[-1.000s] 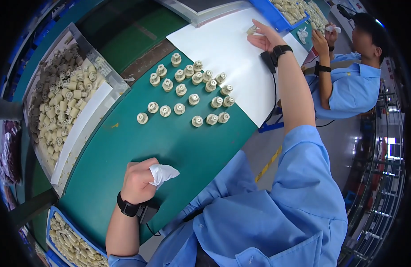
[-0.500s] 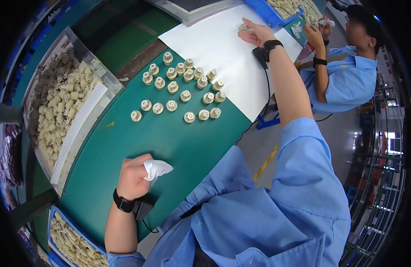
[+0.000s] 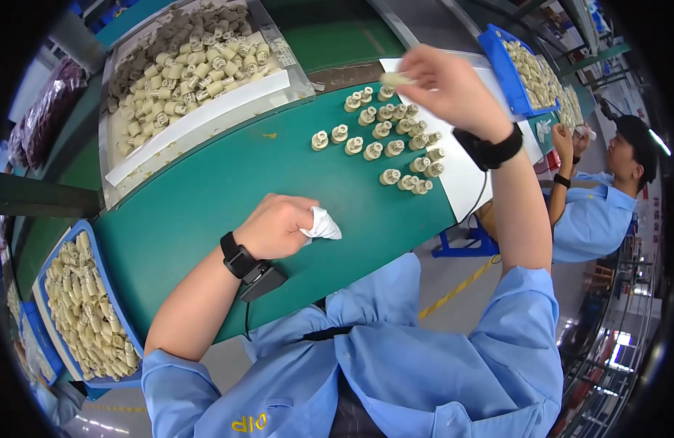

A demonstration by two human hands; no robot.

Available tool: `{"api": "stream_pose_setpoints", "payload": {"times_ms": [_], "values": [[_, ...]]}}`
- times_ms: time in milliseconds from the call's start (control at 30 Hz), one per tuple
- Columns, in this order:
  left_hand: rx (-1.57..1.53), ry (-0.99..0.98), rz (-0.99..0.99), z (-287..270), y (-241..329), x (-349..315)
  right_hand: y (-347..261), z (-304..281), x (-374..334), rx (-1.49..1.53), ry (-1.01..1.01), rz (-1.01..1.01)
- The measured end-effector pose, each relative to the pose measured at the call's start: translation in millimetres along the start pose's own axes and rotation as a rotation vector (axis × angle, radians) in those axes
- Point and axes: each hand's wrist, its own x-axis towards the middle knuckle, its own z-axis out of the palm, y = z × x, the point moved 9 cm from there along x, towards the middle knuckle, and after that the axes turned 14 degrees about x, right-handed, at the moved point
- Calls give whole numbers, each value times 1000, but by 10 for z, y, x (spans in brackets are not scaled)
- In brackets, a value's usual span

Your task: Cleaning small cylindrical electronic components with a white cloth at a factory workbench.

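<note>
My left hand (image 3: 275, 226) is closed on a white cloth (image 3: 324, 225) bunched at the fingertips, low over the green table. Farther off, my right hand (image 3: 450, 91) pinches a small cream cylindrical plastic part (image 3: 395, 79) between thumb and fingers, above the far end of a group of similar parts. Those cream parts (image 3: 373, 150), with narrower round tops, stand upright in loose rows on the green tabletop (image 3: 205, 191). A white sheet (image 3: 465, 188) lies right of them, partly under my right forearm. Both wrists wear black bands with small boxes attached.
A large bin (image 3: 198, 127) heaped with cream parts stands at the far left. One blue tray (image 3: 104, 274) of parts sits near left, another blue tray (image 3: 502, 73) at the far right. Beyond it, a co-worker in a blue shirt (image 3: 603, 213) handles a part.
My right hand has come back from over the white sheet to the far edge of the standing parts, still holding a part. The view has turned; my left hand keeps the cloth.
</note>
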Motion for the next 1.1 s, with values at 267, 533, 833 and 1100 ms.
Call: {"api": "stream_pose_setpoints", "payload": {"times_ms": [267,533,833,1100], "values": [[-2,-7,56,4,153,102,-84,1117,314,-682,-420,-245],[-14,-28,41,63,91,110,-30,1116,187,-864,-430,-148],[-15,-59,32,120,131,136,-996,230,-1386,78,265,-501],[32,-60,-13,161,71,115,-221,406,-2526,319,378,-19]]}}
